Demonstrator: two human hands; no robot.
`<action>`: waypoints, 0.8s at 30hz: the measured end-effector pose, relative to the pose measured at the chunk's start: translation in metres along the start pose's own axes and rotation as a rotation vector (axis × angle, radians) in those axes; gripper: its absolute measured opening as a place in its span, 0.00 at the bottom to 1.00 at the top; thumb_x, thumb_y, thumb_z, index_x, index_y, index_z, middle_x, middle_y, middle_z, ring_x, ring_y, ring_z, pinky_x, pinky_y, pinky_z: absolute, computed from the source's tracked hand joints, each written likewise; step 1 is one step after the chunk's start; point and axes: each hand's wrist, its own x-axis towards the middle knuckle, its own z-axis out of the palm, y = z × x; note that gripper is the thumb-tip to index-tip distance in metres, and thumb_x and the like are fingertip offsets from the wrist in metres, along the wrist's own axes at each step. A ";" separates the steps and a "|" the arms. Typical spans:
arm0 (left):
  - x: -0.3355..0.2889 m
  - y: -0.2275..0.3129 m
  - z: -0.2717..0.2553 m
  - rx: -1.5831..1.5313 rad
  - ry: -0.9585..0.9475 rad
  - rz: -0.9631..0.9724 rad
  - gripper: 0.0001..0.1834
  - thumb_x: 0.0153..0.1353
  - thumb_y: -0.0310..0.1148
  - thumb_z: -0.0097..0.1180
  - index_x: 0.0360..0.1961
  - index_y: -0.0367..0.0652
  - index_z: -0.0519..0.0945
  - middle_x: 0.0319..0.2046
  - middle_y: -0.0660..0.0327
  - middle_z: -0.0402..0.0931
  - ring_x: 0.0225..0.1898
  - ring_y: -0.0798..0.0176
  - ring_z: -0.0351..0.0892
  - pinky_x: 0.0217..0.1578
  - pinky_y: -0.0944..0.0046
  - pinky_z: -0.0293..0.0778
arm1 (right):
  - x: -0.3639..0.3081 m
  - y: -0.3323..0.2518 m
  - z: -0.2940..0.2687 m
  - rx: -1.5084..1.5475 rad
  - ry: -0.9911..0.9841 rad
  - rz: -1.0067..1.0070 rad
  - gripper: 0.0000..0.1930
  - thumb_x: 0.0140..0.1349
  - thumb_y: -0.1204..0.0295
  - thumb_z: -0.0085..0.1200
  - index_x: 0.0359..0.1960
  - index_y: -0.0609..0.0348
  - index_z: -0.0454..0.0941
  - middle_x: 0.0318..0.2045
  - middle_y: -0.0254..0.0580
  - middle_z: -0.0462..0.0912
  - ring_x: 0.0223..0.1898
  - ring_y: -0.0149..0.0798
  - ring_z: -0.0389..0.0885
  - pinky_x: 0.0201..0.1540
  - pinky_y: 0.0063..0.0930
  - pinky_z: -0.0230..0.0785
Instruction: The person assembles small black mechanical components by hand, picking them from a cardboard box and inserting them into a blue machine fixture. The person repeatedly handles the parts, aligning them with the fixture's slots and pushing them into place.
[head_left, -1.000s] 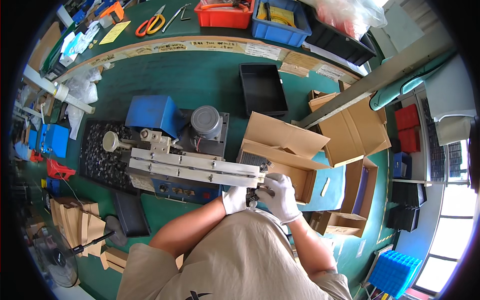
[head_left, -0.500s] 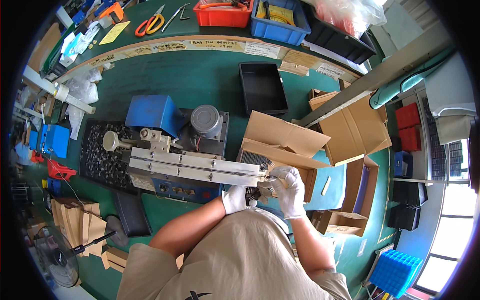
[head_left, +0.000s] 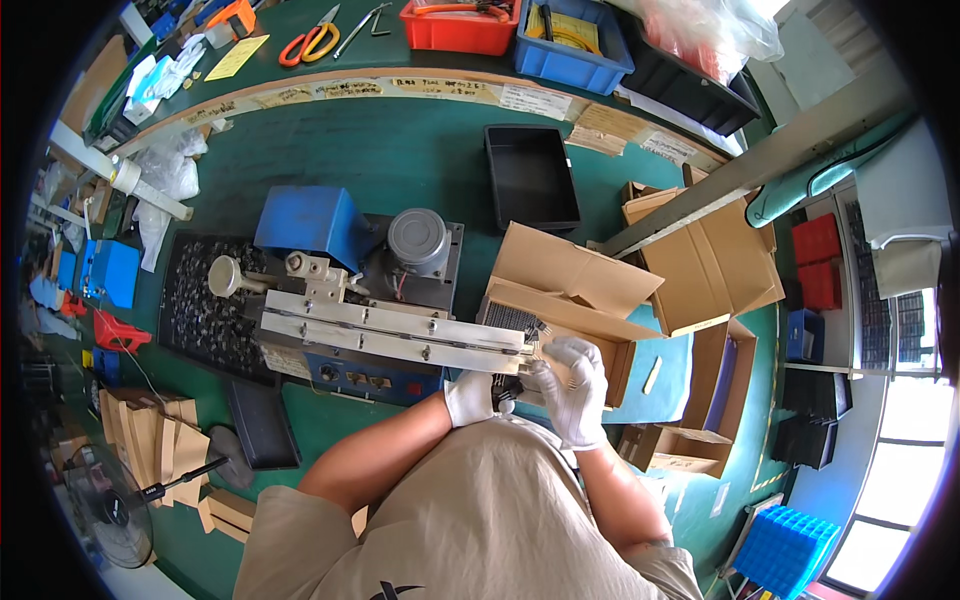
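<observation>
Parts [head_left: 507, 385], dark and bunched, sit below the metal rail's [head_left: 385, 345] right end in the head view; our left hand [head_left: 468, 399] seems to grasp them. Our right hand [head_left: 578, 392] curls beside; we cannot tell its hold. Likely we're mid-handling; the next move calls for steadiness.

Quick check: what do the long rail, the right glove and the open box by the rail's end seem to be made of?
Long rail: likely bare metal, silvery with a dull sheen. Right glove: probably knitted or woven fabric, matte white with soft creases; weave too fine to tell. Open box: apparently cardboard, matte brown with a folded-back flap.
</observation>
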 end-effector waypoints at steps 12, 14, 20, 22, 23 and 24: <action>0.010 -0.013 -0.011 -0.538 -0.002 -0.154 0.24 0.74 0.52 0.42 0.57 0.46 0.76 0.45 0.61 0.82 0.40 0.66 0.83 0.30 0.68 0.78 | -0.016 0.018 0.002 -0.266 -0.330 -0.189 0.17 0.46 0.73 0.69 0.40 0.54 0.83 0.50 0.47 0.79 0.54 0.55 0.74 0.56 0.51 0.64; 0.009 -0.008 -0.008 -0.507 0.001 -0.163 0.24 0.74 0.52 0.41 0.56 0.46 0.76 0.44 0.61 0.81 0.37 0.67 0.82 0.26 0.70 0.75 | -0.018 0.026 0.004 -0.157 -0.312 -0.153 0.15 0.47 0.75 0.69 0.38 0.55 0.81 0.47 0.46 0.80 0.53 0.55 0.75 0.55 0.49 0.66; 0.001 0.010 0.008 -0.455 0.069 -0.172 0.23 0.75 0.50 0.40 0.53 0.44 0.77 0.40 0.60 0.82 0.32 0.68 0.81 0.19 0.73 0.69 | -0.004 0.015 -0.016 0.110 -0.307 0.156 0.12 0.49 0.80 0.67 0.35 0.60 0.79 0.36 0.45 0.83 0.41 0.51 0.81 0.47 0.41 0.73; 0.000 0.016 0.012 -0.451 0.035 -0.172 0.22 0.75 0.49 0.40 0.53 0.43 0.77 0.38 0.59 0.82 0.32 0.68 0.81 0.19 0.73 0.69 | 0.005 0.010 -0.021 0.035 -0.344 0.085 0.09 0.53 0.83 0.63 0.36 0.61 0.79 0.33 0.47 0.82 0.37 0.51 0.81 0.43 0.37 0.75; 0.001 0.013 0.010 -0.479 0.033 -0.172 0.22 0.75 0.48 0.40 0.52 0.43 0.77 0.38 0.59 0.82 0.31 0.67 0.81 0.19 0.72 0.70 | 0.009 0.011 -0.021 -0.012 -0.372 0.021 0.09 0.54 0.83 0.63 0.36 0.61 0.79 0.33 0.49 0.82 0.36 0.51 0.81 0.42 0.38 0.75; 0.003 0.009 0.007 -0.507 0.032 -0.171 0.22 0.75 0.48 0.40 0.52 0.42 0.77 0.38 0.59 0.82 0.31 0.66 0.81 0.18 0.72 0.70 | 0.011 0.012 -0.022 -0.059 -0.400 -0.043 0.08 0.55 0.83 0.62 0.36 0.61 0.79 0.32 0.50 0.81 0.36 0.52 0.81 0.41 0.38 0.75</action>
